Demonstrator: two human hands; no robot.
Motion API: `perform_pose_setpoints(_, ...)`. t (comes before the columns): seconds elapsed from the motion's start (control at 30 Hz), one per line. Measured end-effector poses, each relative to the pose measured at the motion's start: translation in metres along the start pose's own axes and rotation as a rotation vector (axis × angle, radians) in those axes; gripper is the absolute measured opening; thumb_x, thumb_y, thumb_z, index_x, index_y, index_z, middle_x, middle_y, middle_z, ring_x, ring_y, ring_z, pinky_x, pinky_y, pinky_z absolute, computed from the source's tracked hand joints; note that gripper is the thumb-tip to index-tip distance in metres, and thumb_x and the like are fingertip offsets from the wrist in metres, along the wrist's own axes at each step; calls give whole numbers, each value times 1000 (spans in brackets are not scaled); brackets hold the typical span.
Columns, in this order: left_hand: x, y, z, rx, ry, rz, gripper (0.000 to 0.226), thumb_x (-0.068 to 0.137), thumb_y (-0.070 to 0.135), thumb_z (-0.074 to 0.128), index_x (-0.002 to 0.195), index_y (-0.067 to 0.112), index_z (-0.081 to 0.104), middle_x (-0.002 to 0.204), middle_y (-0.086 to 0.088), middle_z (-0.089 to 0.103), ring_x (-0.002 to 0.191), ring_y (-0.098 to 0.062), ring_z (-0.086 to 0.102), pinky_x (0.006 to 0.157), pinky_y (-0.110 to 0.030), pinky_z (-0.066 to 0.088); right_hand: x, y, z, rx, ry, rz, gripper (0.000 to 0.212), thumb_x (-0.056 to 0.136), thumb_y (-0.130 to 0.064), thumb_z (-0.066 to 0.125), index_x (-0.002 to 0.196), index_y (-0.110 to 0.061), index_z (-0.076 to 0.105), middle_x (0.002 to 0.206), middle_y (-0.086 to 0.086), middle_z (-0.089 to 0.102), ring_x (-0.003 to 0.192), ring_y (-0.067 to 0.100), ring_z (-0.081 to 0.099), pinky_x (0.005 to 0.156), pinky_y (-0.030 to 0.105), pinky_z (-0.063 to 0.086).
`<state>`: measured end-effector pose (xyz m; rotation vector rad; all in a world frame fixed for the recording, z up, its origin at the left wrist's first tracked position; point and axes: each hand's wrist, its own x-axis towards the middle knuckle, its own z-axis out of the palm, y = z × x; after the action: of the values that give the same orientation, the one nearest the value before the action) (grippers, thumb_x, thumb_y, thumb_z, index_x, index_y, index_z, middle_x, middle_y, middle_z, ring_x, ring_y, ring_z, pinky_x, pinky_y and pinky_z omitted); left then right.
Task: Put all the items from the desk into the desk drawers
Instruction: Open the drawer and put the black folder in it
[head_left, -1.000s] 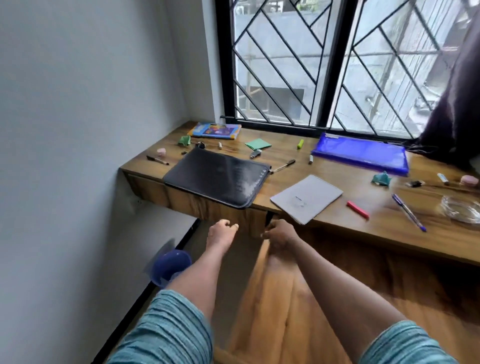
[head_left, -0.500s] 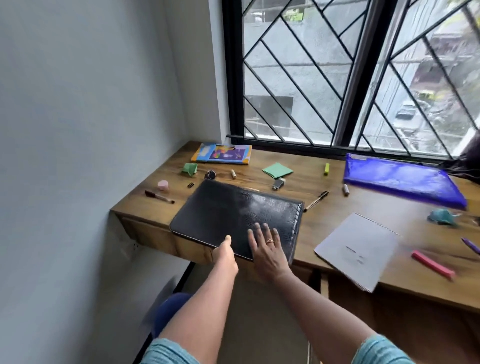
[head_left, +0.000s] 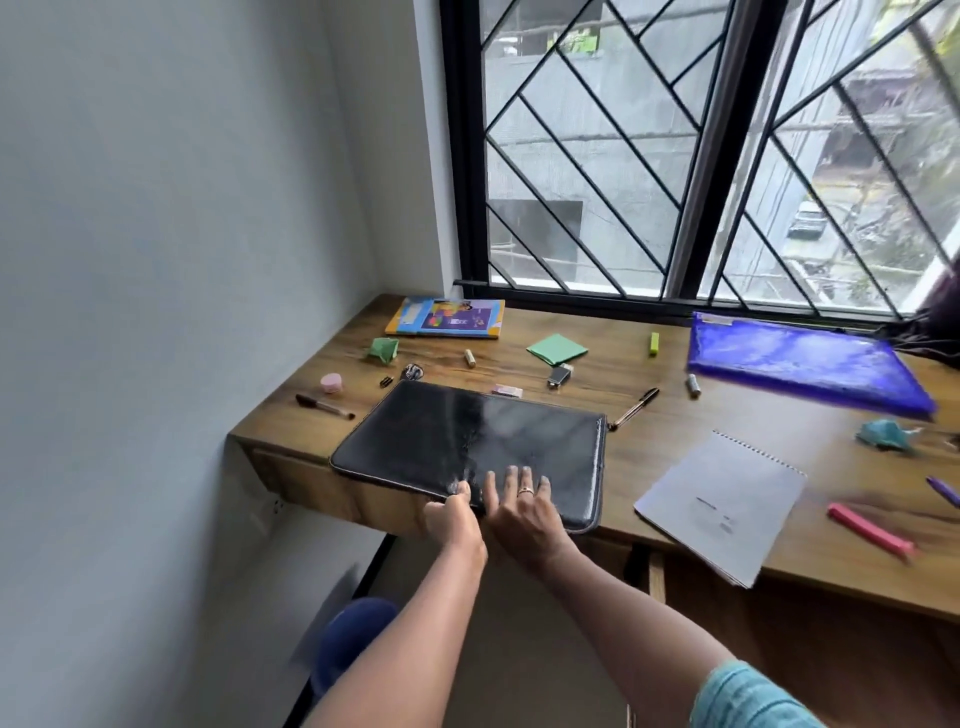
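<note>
Two hands meet the black folio: left hand pinching its overhanging edge, right hand spread flat; a careless drag risks sweeping small items off the tabletop.

desk: grained wood | case: glossy black leather-like
</note>
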<state>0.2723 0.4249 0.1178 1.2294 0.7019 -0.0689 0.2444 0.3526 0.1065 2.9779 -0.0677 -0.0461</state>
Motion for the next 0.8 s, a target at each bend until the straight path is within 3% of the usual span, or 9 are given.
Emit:
perform_pose_setpoints(0.2, -60, 22, 1, 105, 4, 166, 43, 91, 15, 60, 124, -10, 45, 131, -25, 52, 119, -36, 53, 96, -36, 40, -25, 19, -38, 27, 54, 6, 44, 76, -12, 34, 92, -3, 74, 82, 26, 72, 71, 41, 71, 52, 48, 55)
perform_pose_setpoints(0.3, -91, 32, 0, 55, -139, 292, 47, 90, 25, 62, 124, -6, 50, 128, -22, 56, 112, -30, 56, 86, -25, 45, -49, 31, -80, 82, 223, 19, 39, 78, -11, 35, 94, -3, 70, 80, 20, 69, 67, 37, 70, 50, 41, 54)
perform_pose_setpoints(0.33, -98, 34, -1, -26, -228, 293, 44, 89, 30, 63, 118, -1, 54, 124, -20, 59, 107, -27, 58, 79, -21, 47, -63, 38, -97, 143, 297, 32, 35, 82, -7, 35, 100, -4, 65, 87, 18, 68, 74, 36, 69, 55, 41, 54)
perform_pose_setpoints(0.37, -109, 34, -1, -113, -321, 263, 42, 88, 37, 61, 116, 5, 54, 122, -16, 60, 108, -23, 56, 78, -20, 46, -74, 46, -107, 196, 375, 20, 33, 87, -5, 35, 108, -6, 59, 97, 17, 66, 87, 35, 68, 65, 42, 54)
perform_pose_setpoints(0.43, -128, 25, -1, -146, -439, 161, 51, 92, 50, 47, 127, 12, 47, 127, -5, 53, 121, -17, 47, 91, -24, 37, -93, 61, -118, 350, 427, 63, 37, 89, -3, 35, 122, -9, 49, 112, 15, 63, 104, 35, 62, 79, 41, 49)
perform_pose_setpoints(0.53, -167, 0, -4, -41, -522, 26, 65, 97, 52, 32, 144, 7, 33, 138, -4, 43, 122, -13, 39, 100, -25, 27, -131, 77, -134, 600, 525, 201, 48, 87, -3, 40, 134, -14, 45, 104, 21, 69, 98, 40, 64, 79, 43, 50)
perform_pose_setpoints(0.63, -206, -28, -3, -20, -586, -189, 86, 88, 71, 25, 147, 8, 30, 152, -12, 32, 141, -27, 30, 118, -39, 21, -173, 89, -146, 826, 644, 293, 42, 89, -5, 46, 130, -13, 53, 102, 24, 69, 97, 42, 64, 79, 42, 49)
perform_pose_setpoints(0.73, -247, -46, 2, -39, -690, -286, 97, 83, 77, 23, 147, 5, 28, 148, -18, 39, 135, -33, 40, 110, -44, 32, -219, 107, -157, 1011, 730, 360, 41, 88, -1, 46, 127, -9, 57, 106, 24, 68, 99, 41, 63, 82, 41, 48)
perform_pose_setpoints(0.8, -286, -53, 3, -104, -766, -272, 83, 88, 70, 25, 142, 8, 40, 127, -17, 59, 110, -29, 57, 87, -35, 46, -248, 121, -157, 1094, 768, 415, 39, 87, -3, 48, 124, -7, 59, 108, 23, 68, 100, 39, 62, 85, 41, 47)
